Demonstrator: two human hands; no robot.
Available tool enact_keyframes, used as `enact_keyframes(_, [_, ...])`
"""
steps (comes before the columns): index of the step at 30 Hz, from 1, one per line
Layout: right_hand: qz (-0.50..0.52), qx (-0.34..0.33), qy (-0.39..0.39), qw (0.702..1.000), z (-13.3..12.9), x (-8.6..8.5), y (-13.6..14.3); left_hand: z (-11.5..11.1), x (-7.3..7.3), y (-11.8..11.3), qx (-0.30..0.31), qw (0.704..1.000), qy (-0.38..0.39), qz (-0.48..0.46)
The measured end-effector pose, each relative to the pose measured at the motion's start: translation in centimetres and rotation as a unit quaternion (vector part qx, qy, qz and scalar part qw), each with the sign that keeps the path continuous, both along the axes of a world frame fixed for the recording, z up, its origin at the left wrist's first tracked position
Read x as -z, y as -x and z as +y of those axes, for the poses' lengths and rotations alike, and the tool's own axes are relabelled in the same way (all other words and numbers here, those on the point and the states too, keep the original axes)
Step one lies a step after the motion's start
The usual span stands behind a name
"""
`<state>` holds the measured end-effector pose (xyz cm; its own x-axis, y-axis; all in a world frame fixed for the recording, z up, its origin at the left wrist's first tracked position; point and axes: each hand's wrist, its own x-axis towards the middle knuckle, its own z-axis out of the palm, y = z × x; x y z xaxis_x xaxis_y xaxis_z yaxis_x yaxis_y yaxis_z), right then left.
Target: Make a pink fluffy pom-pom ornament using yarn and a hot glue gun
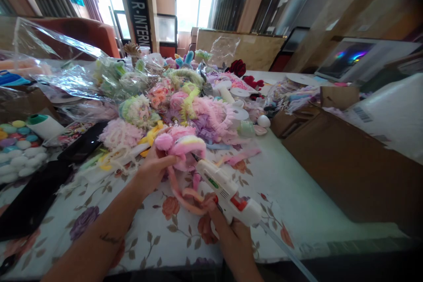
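My left hand (155, 165) is closed on a pink fluffy craft piece (188, 144) with a pom-pom (164, 141) on its left side, holding it above the table. My right hand (233, 233) grips the handle of a white hot glue gun (216, 180). The gun's dark nozzle points up and left, close against the craft piece; I cannot tell whether they touch. From the back of the gun a long pale glue stick (287, 249) sticks out. A peach-pink fuzzy strip (187, 202) hangs below the piece and reaches the fingers of my right hand.
Pastel yarn and plush pieces (139, 112) are heaped behind my hands. Dark trays (33, 198) and colourful pom-poms (20, 154) lie left. A cardboard box (350, 163) and white plastic bag (396, 114) stand right. A floral cloth (148, 238) covers the table.
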<state>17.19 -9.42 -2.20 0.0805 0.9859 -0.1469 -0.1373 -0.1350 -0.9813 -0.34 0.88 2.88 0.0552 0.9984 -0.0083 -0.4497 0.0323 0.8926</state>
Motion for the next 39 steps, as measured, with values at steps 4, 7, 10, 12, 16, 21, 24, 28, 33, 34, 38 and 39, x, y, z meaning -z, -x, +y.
enact_keyframes(4, [0.054,0.022,0.022,0.998,0.05,0.01,0.13,0.05,0.22,0.05,-0.010,1.000,-0.002,0.002])
enact_keyframes(7, [0.046,0.012,0.017,0.999,0.02,0.03,0.05,0.04,0.20,0.08,-0.002,1.000,-0.007,0.002])
enact_keyframes(10, [-0.005,0.004,0.005,1.000,-0.03,-0.06,-0.06,0.02,0.14,0.09,0.002,1.000,-0.003,0.002])
enact_keyframes(12, [-0.014,0.014,0.010,1.000,-0.03,-0.13,-0.08,0.03,0.19,0.11,-0.002,1.000,-0.002,0.003])
enact_keyframes(16, [0.038,0.020,0.025,0.999,0.06,-0.16,-0.02,0.07,0.32,0.18,-0.001,1.000,-0.004,0.005])
enact_keyframes(21, [0.022,0.008,0.008,1.000,0.04,-0.25,0.06,-0.05,0.09,0.15,-0.002,1.000,-0.005,0.007])
enact_keyframes(24, [0.011,0.006,0.007,1.000,0.01,-0.46,0.03,-0.10,-0.07,0.09,0.002,1.000,-0.001,0.006])
enact_keyframes(28, [0.013,0.013,0.030,0.999,-0.01,-0.47,-0.12,-0.04,0.04,0.12,-0.003,1.000,-0.004,0.005])
enact_keyframes(33, [-0.002,-0.005,-0.007,1.000,-0.11,0.07,-0.18,0.10,0.19,0.09,-0.001,1.000,-0.006,-0.002])
enact_keyframes(34, [-0.010,-0.008,-0.011,1.000,-0.12,0.10,-0.16,0.12,0.19,0.08,0.000,1.000,-0.007,-0.005])
enact_keyframes(38, [0.007,0.013,0.000,1.000,-0.14,-0.19,-0.06,0.16,0.22,0.07,-0.008,1.000,-0.003,-0.001])
enact_keyframes(39, [0.017,0.019,0.006,1.000,-0.15,-0.27,-0.04,0.17,0.26,0.09,-0.010,1.000,0.000,0.000])
